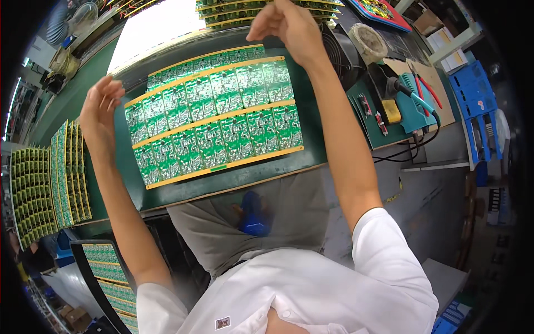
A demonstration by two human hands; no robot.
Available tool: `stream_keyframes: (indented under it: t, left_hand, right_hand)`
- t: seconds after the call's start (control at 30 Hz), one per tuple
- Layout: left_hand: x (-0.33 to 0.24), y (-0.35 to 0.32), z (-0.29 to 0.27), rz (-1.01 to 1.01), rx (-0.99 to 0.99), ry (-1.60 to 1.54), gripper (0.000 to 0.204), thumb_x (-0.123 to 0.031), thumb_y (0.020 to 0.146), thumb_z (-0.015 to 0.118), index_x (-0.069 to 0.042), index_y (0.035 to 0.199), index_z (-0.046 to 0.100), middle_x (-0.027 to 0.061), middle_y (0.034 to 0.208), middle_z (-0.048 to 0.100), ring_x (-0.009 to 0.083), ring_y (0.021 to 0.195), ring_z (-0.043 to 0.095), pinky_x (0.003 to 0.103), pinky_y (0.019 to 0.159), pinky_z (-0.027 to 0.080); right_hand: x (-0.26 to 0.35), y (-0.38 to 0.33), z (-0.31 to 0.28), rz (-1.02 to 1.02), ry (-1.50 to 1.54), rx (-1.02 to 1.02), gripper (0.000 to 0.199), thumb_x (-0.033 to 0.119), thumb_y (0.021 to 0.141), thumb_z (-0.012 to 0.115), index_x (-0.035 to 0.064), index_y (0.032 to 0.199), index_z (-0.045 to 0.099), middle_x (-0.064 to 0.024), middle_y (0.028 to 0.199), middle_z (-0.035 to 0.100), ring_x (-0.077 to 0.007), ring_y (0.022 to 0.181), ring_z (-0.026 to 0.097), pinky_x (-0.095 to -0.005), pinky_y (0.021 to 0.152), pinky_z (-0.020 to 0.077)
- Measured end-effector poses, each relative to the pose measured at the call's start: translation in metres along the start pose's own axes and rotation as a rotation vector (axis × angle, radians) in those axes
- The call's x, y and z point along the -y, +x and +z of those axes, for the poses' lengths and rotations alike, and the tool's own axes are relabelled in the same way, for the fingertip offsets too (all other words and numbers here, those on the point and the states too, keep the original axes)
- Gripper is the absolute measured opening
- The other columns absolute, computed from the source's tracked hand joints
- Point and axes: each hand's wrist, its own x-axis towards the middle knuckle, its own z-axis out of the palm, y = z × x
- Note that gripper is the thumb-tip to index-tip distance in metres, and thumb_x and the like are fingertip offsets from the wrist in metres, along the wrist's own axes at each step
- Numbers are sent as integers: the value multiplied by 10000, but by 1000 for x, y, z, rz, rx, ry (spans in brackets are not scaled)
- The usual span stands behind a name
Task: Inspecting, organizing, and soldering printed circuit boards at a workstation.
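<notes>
A large panel of green circuit boards (214, 119) with yellow edge strips lies solder side up on the dark green bench in front of me. A second circuit board panel (245, 54) shows partly from beneath its far edge. My left hand (101, 108) is raised beside the panel's left end, fingers loosely bent and apart, with nothing in them. My right hand (289, 30) is above the far right corner, near a stack of circuit board panels (239, 14). Its fingers are bent and apart, and I see nothing held.
More circuit board panels (69, 172) stand upright at the left edge. On the right are a black fan (336, 53), a soldering iron (414, 99) in its stand, red-handled pliers (427, 89) and a round tub (368, 42). A bright light panel (156, 36) lies at the back.
</notes>
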Motion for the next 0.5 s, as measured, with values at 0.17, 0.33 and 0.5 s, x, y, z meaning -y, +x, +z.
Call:
stream_keyframes:
  t: [0.17, 0.33, 0.5]
  left_hand:
    - [34, 52, 8, -11, 272, -150, 474, -324, 966, 398, 64, 1135, 613, 120, 957, 618, 171, 883, 530, 289, 802, 389]
    - [65, 56, 4, -74, 314, -256, 535, -375, 958, 363, 63, 1141, 611, 121, 941, 611, 172, 853, 511, 302, 788, 380]
    - [73, 48, -15, -106, 372, -359, 571, -399, 963, 341, 71, 1186, 578, 145, 984, 589, 188, 920, 508, 316, 824, 383]
  right_hand:
    - [-31, 7, -19, 93, 193, 223, 614, 387, 1033, 311, 0, 672, 622, -103, 648, 619, -181, 599, 566, -269, 634, 448]
    - [-51, 4, -28, 94, 256, 362, 578, 384, 998, 361, 3, 656, 630, -93, 666, 625, -173, 646, 565, -272, 696, 454]
    - [-53, 0, -24, 107, 184, 364, 598, 401, 990, 325, 18, 630, 611, -91, 647, 606, -183, 643, 559, -274, 710, 444]
